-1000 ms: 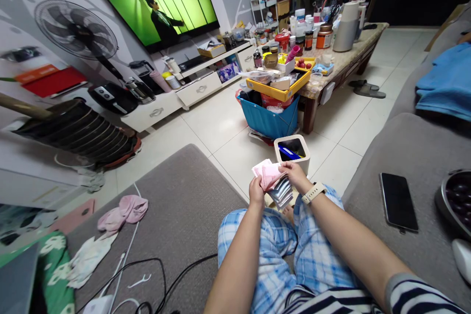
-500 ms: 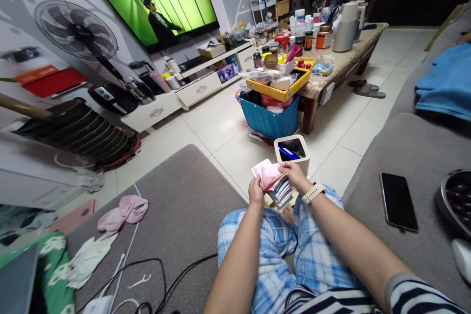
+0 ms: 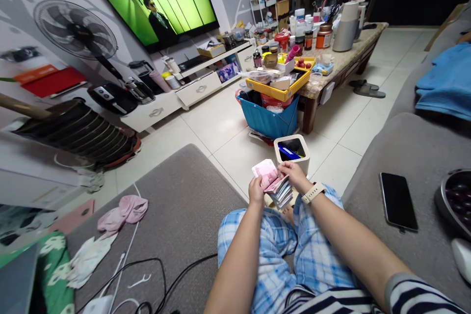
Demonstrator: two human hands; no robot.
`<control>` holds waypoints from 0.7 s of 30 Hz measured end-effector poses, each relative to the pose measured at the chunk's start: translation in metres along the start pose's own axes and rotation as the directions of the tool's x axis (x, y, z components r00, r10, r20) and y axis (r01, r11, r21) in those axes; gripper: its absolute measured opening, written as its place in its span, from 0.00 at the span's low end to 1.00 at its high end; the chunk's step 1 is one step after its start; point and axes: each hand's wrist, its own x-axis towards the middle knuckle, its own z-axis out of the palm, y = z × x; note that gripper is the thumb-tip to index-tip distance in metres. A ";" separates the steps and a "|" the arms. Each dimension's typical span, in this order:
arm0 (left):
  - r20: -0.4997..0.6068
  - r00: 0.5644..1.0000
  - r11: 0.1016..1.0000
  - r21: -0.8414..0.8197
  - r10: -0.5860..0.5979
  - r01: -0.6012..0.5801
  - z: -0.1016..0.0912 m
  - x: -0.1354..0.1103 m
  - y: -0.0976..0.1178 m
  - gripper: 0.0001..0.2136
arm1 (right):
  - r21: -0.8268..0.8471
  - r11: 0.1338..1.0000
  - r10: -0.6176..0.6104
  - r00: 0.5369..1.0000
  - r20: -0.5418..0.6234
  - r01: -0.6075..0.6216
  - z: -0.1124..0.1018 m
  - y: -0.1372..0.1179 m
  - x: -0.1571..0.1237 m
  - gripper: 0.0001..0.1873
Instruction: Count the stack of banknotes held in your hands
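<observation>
Sofa [image 3: 415,157] beneath me, my left hand [image 3: 256,192] and right hand [image 3: 293,175] pinch a thick bundle of pink banknotes [image 3: 270,179] just in front of the cream bin [image 3: 292,151]. A slackened grip could let notes slip into it; a blue crate [image 3: 268,120] stands beyond it.

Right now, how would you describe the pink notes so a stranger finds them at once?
From the TV, look down to the cream bin on the floor. Just nearer than it, the left hand and right hand hold the pink notes. Unlike the pink cloth further left, they are paper, lying on a thicker stack.
</observation>
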 end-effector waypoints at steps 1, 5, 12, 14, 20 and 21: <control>0.004 1.000 1.000 0.003 -0.004 0.004 0.000 -0.001 0.001 0.10 | -0.001 1.000 -0.009 1.000 -0.002 0.009 0.000 0.000 0.000 0.16; 0.029 0.999 1.000 0.014 -0.015 0.015 0.002 -0.004 0.004 0.12 | 0.000 0.999 -0.046 0.999 -0.025 0.046 -0.001 0.001 0.000 0.16; 0.064 0.998 0.999 0.036 -0.024 0.022 0.002 -0.006 0.004 0.17 | 0.024 0.998 -0.049 0.995 -0.085 0.051 0.000 0.001 0.001 0.18; 0.066 0.998 0.999 0.044 -0.016 0.013 0.002 -0.007 0.004 0.17 | 0.022 0.999 -0.047 0.996 -0.077 0.049 0.000 0.002 0.001 0.16; 0.052 0.999 0.999 0.051 -0.014 0.011 0.002 -0.005 0.003 0.16 | 0.023 1.000 -0.019 0.999 -0.045 0.020 -0.001 0.004 0.001 0.14; 0.046 0.999 0.999 0.043 -0.012 0.010 0.002 -0.005 0.003 0.16 | 0.020 1.000 -0.018 0.999 -0.047 0.019 0.000 0.003 0.000 0.14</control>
